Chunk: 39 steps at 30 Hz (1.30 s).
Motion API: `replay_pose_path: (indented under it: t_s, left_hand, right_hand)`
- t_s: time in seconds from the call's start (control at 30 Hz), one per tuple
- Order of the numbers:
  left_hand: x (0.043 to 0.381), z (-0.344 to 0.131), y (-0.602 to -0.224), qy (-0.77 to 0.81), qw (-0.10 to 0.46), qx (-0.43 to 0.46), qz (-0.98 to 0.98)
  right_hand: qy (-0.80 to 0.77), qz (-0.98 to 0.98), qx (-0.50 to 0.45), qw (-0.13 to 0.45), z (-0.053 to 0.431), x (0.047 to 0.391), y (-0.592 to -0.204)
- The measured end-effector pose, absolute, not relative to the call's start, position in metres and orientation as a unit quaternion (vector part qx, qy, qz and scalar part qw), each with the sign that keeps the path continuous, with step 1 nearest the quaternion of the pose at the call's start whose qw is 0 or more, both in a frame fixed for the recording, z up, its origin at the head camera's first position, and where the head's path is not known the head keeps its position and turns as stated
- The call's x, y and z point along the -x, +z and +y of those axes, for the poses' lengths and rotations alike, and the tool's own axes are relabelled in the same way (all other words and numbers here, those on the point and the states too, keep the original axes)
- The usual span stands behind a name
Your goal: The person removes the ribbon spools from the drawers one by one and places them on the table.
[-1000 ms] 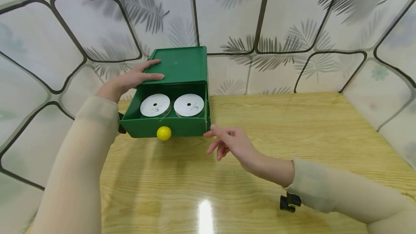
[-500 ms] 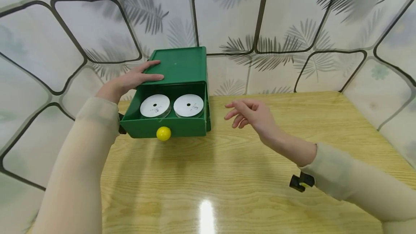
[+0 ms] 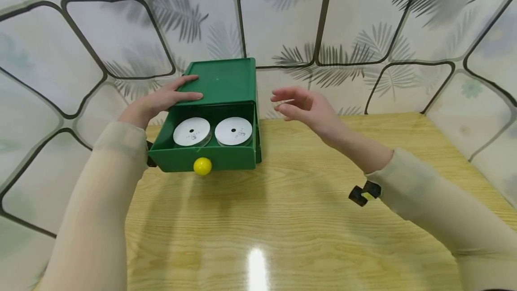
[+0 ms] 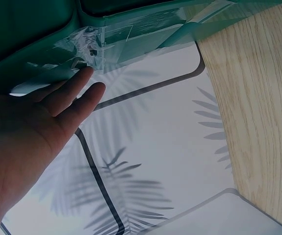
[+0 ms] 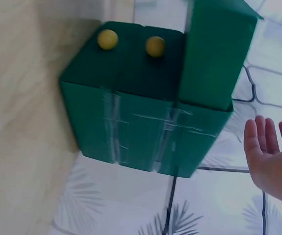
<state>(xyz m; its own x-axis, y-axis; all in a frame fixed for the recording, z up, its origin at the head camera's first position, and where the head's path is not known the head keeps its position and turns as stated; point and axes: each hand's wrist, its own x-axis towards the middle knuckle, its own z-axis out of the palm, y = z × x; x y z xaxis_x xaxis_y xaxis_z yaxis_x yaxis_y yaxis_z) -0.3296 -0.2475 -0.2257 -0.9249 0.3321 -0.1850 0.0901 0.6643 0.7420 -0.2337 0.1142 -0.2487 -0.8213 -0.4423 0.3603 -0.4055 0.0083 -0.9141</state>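
Observation:
A green drawer unit [image 3: 222, 77] stands on the table with its top drawer [image 3: 230, 160] pulled out; a round yellow knob [image 3: 202, 165] sits on the drawer front. Inside lie two round white-faced spools [image 3: 191, 131] side by side, each with a small dark centre hole. My left hand [image 3: 161, 99] rests on the left edge of the unit's top, thumb and fingers extended. Raised to the right of the unit, my right hand [image 3: 313, 111] is in the air with fingers loosely bent and nothing in them. In the right wrist view, that hand [image 5: 273, 161] is beside the stacked drawers, apart from them.
Two lower drawers with yellow knobs [image 5: 108, 39] are pushed in, seen in the right wrist view. Clear tape [image 4: 89, 44] runs along the unit's side. Behind the wooden table [image 3: 323, 219] rises a patterned backdrop [image 3: 282, 26] with leaf prints.
My right hand has moved from the drawer's front right corner, away to the right, then upward beside the unit. The left hand, drawer and spools have stayed put.

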Motion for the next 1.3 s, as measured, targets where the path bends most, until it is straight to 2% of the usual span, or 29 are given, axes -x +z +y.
replay_pose_path:
  t_s: [0.47,0.63,1.3]
  left_hand:
    - [0.33,-0.248,-0.226,0.388,0.153,-0.113,0.902]
    - [0.332,-0.247,-0.226,0.387,0.158,-0.11,0.902]
    - [0.333,-0.251,-0.227,0.389,0.163,-0.138,0.896]
  right_hand:
    - [-0.546,0.744,0.382,0.055,0.069,0.258,-0.219]
    - [-0.521,0.751,0.397,0.084,0.047,0.262,-0.218]
    - [-0.417,0.781,0.449,0.122,-0.025,0.272,-0.229]
